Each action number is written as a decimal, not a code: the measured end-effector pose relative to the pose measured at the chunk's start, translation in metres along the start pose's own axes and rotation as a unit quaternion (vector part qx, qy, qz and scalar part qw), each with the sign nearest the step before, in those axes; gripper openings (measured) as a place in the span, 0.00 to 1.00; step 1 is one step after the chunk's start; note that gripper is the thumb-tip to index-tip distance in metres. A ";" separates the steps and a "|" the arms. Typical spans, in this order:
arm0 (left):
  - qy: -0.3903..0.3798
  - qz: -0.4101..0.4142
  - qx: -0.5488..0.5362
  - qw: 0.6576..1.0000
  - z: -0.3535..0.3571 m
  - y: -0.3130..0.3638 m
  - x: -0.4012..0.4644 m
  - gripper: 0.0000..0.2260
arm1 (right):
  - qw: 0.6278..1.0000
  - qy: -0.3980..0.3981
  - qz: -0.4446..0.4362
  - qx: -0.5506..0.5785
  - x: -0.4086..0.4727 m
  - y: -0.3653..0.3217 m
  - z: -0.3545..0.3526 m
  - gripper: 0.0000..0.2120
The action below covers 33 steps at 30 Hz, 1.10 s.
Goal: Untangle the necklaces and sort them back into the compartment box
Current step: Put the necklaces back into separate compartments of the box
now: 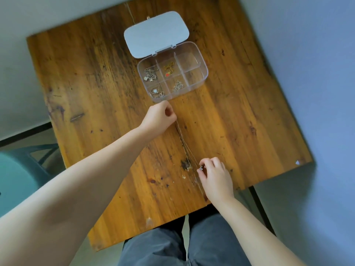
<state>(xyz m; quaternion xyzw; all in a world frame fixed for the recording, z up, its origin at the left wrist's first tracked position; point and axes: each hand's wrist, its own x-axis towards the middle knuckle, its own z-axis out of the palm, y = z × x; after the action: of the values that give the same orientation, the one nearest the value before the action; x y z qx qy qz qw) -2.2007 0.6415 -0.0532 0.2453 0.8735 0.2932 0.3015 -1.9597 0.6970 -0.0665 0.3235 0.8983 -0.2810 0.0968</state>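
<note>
A thin chain necklace (185, 143) is stretched across the wooden table (96, 89) between my two hands. My left hand (159, 117) pinches its far end just in front of the box. My right hand (215, 174) pinches the near end at a small silver pendant (201, 167). The clear compartment box (205, 71) stands open beyond, its white lid (156, 34) folded back. Silver necklaces lie in three compartments (150, 74) (156, 92) (178, 86). A gold chain with a red heart (168, 69) fills another. The two right compartments hold nothing.
A teal plastic chair (21, 169) stands at the left of the table. The table's near edge runs just above my grey-trousered legs (184, 244). A dark knot hole (185, 164) marks the wood near my right hand.
</note>
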 end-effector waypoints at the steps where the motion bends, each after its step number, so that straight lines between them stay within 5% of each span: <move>1: -0.005 -0.020 -0.049 0.999 -0.001 0.008 0.002 0.03 | 1.000 0.005 0.003 0.009 0.001 0.002 -0.002 0.10; 6: -0.032 -0.044 -0.246 0.968 0.012 0.064 0.028 0.05 | 0.990 0.057 0.063 0.115 0.012 0.028 -0.025 0.08; 10: -0.031 -0.016 -0.230 0.973 0.044 0.125 0.066 0.05 | 0.948 0.172 0.145 0.224 0.038 0.070 -0.068 0.05; 14: -0.010 -0.011 -0.209 0.978 0.095 0.180 0.102 0.03 | 0.923 0.253 0.203 0.208 0.068 0.117 -0.104 0.05; 21: 0.003 0.004 -0.101 0.995 0.144 0.199 0.131 0.03 | 0.945 0.170 0.267 0.089 0.078 0.151 -0.097 0.07; 30: -0.022 0.060 -0.080 0.995 0.086 0.172 0.105 0.06 | 0.958 0.196 0.180 0.107 0.101 0.123 -0.123 0.09; 33: 0.052 0.050 -0.112 0.991 0.030 0.136 0.084 0.04 | 0.972 0.169 0.099 0.128 0.151 0.083 -0.138 0.09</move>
<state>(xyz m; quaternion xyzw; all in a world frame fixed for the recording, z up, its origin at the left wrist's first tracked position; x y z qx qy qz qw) -2.2045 0.7997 -0.0145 0.2379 0.8362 0.4162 0.2662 -2.0222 0.9070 -0.0431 0.4629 0.8220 -0.3239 -0.0711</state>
